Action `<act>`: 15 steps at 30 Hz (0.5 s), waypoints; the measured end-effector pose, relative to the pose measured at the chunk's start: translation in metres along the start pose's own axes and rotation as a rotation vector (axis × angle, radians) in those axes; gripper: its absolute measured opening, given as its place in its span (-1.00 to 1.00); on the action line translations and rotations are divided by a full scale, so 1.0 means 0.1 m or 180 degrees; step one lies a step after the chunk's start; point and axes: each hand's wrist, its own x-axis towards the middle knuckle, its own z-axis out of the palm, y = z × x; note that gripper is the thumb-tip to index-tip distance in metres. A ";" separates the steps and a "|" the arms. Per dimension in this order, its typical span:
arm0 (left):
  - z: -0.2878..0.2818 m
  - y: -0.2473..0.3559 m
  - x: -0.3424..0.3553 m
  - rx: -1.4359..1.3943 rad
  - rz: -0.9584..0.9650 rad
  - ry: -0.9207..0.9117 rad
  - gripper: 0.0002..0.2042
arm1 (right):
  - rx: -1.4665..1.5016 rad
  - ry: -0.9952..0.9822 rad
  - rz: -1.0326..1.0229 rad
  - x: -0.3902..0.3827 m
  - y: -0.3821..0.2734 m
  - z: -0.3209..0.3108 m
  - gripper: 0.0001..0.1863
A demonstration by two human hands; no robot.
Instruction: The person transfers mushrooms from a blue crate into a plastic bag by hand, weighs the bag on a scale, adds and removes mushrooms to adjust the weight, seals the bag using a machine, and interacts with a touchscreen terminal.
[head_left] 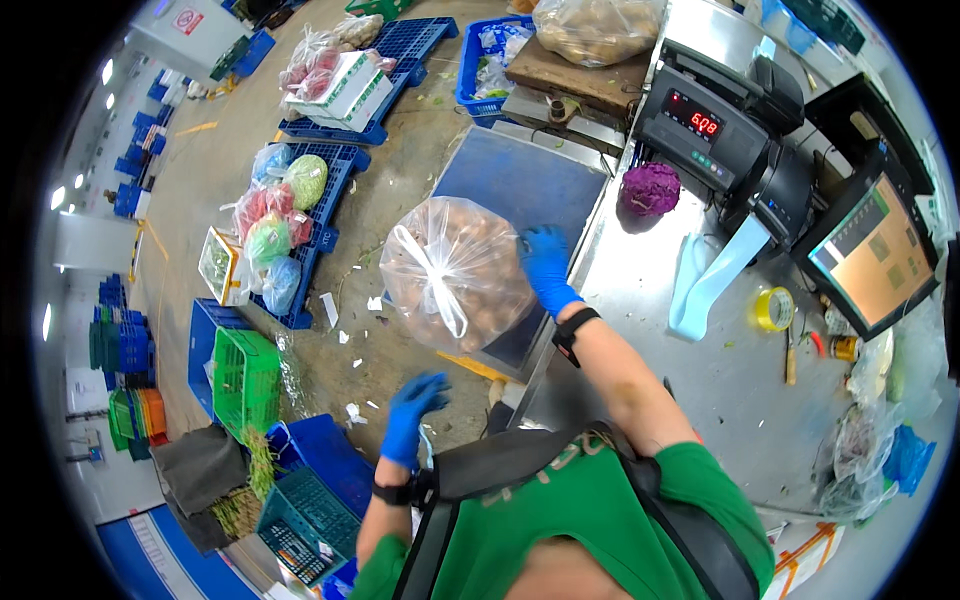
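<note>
A big clear plastic bag of round brown produce, perhaps potatoes (pixel 490 290), lies over the near left part of a blue platform (pixel 535 185). White knotted handles (pixel 437 270) stand out on top of it. My right hand (pixel 546 268), in a blue glove, is against the bag's right side with its fingers stretched out; the exact contact is hard to make out. Lower left of the bag, apart from it, my blue-gloved left hand (pixel 412 415) is in the air. Its fingers are extended and nothing shows in them.
On the metal table (pixel 650 400) at right are a purple cabbage (pixel 650 189), a scale with a lit display (pixel 690 125), a label strip (pixel 735 265), yellow tape (pixel 774 309) and a screen (pixel 870 255). Bagged vegetables (pixel 270 225) sit on blue pallets (pixel 325 200); a green crate (pixel 246 380) stands left.
</note>
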 end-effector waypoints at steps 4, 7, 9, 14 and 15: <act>-0.76 -0.56 -0.30 -0.0799 0.0022 0.1037 -0.70 | -0.0420 0.0184 -0.0345 -0.32 -0.27 0.52 -0.79; -0.78 -0.80 -0.32 -0.0970 -0.0127 0.0963 -0.70 | 0.0364 -0.1086 0.0056 -0.68 -0.42 0.58 -0.73; -0.83 -1.01 -0.16 -0.1165 -0.0309 0.0555 -0.67 | 0.0218 -0.1615 -0.0356 -0.81 -0.42 0.49 -0.73; -0.52 -0.61 -0.01 -0.0277 -0.0175 -0.0139 -0.62 | 0.1700 -0.2566 -0.0063 -0.69 -0.16 -1.10 -0.56; -0.48 -0.56 0.06 -0.0177 -0.0140 -0.0233 -0.61 | 0.2065 -0.2071 0.0211 -0.69 0.12 -1.50 -0.59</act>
